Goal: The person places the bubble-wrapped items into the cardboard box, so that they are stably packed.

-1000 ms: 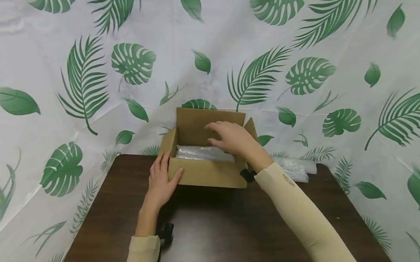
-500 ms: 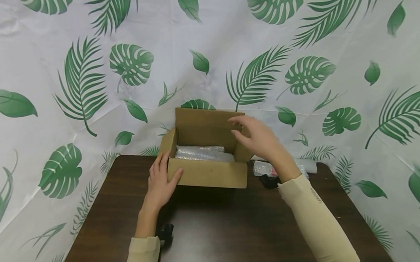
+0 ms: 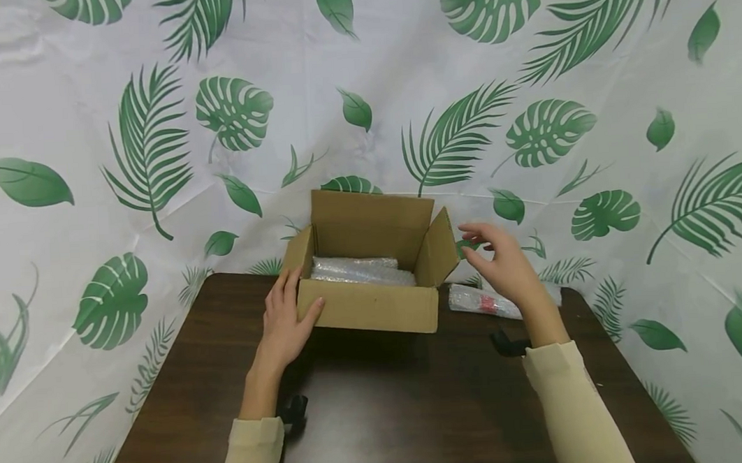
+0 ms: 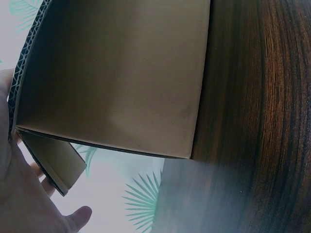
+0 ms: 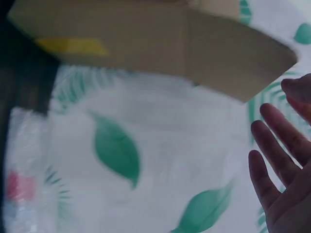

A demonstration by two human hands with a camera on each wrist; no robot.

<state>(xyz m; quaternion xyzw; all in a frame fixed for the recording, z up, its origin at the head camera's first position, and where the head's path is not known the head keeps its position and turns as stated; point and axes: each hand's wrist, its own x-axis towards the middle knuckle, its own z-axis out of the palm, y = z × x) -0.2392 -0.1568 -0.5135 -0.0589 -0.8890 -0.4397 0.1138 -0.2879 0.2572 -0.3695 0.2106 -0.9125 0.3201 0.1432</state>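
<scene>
A white cloth (image 3: pixel 375 70) printed with green leaves hangs behind the dark wood tabletop (image 3: pixel 368 413). The open cardboard box (image 3: pixel 369 308) stands near its far edge, with bubble-wrapped packages (image 3: pixel 360 272) lying inside, their lower parts hidden by the front panel. The raised right flap (image 3: pixel 445 245) stands between them and the right hand (image 3: pixel 505 263). A bubble-wrapped roll (image 3: pixel 465 298) with a red patch lies just right of the box, partly covered by the right wrist. Yellow tape (image 5: pixel 73 46) marks the box's side.

The right hand's grip is apart, fingers loosely curved in the air; the left hand (image 3: pixel 284 316) rests at the box's front left corner, thumb and fingers spread.

A second ago the right hand was over the box; it has since moved right, uncovering the flap. The left hand has stayed put.
</scene>
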